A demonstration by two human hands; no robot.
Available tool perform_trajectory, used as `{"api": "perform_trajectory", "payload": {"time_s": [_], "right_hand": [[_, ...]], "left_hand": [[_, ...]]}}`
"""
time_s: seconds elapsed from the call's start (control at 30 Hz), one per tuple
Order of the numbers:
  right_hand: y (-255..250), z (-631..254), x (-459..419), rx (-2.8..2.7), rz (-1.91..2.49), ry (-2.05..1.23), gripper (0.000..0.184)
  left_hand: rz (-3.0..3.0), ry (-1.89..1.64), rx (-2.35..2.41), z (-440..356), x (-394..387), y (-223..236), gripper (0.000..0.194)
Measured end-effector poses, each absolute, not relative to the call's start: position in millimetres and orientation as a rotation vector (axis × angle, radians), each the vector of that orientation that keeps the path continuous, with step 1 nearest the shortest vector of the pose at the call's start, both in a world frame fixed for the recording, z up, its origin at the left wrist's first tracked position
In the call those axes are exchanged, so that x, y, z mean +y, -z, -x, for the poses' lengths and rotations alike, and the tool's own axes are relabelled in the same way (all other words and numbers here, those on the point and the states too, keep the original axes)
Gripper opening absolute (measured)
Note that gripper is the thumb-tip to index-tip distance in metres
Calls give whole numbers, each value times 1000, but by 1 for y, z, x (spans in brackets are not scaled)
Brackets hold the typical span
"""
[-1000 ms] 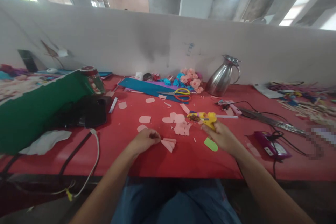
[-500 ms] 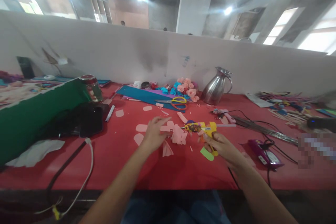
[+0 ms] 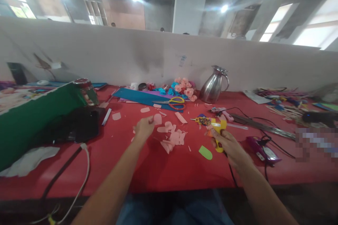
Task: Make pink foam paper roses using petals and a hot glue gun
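Observation:
My left hand [image 3: 144, 129] pinches a pink paper petal [image 3: 157, 119] between thumb and fingers, just above the red tabletop. Wrapped around the handle of a yellow hot glue gun [image 3: 217, 132] is my right hand [image 3: 229, 145]; the gun's nozzle points left and a clear glue stick [image 3: 237, 126] sticks out behind. Between the hands lies a bunched pink paper flower [image 3: 176, 137] among loose petals. A light green petal-shaped piece [image 3: 205, 152] rests below the gun.
Scissors [image 3: 173, 102] lie on a blue paper strip [image 3: 132, 95]. Behind are finished pink flowers [image 3: 186, 88] and a steel jug [image 3: 214, 85]. A purple power box [image 3: 260, 149] with cables sits at right; a green box side [image 3: 39, 119] and white marker [image 3: 106, 116] are at left.
My left hand has moved left, away from the bunched flower, and now grips a loose petal. The glue gun has shifted right, away from the flower, in my right hand.

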State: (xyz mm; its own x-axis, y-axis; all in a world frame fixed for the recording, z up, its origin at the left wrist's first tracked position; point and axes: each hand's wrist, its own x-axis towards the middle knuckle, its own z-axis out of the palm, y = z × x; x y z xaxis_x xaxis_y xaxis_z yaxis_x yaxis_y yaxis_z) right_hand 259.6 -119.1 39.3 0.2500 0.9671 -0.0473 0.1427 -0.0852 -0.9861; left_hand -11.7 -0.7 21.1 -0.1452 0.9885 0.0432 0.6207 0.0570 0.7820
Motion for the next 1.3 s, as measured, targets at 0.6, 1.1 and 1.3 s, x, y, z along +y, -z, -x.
{"api": "perform_trajectory", "payload": {"time_s": [0.6,1.1,1.3], "right_hand": [[-31,-247,-126,-1074,1373,-1189,42],[-39,-217,-144,-1748,1417,-1276,44],[-29,-217,-132,-1758,1604,-1182,46]], "left_hand": [[-2544,-719,1366,31,-42,1,20],[-2648,-579,1071,46,-64,-1,23],[-2773,-665,984,49,-66,1,26]]}}
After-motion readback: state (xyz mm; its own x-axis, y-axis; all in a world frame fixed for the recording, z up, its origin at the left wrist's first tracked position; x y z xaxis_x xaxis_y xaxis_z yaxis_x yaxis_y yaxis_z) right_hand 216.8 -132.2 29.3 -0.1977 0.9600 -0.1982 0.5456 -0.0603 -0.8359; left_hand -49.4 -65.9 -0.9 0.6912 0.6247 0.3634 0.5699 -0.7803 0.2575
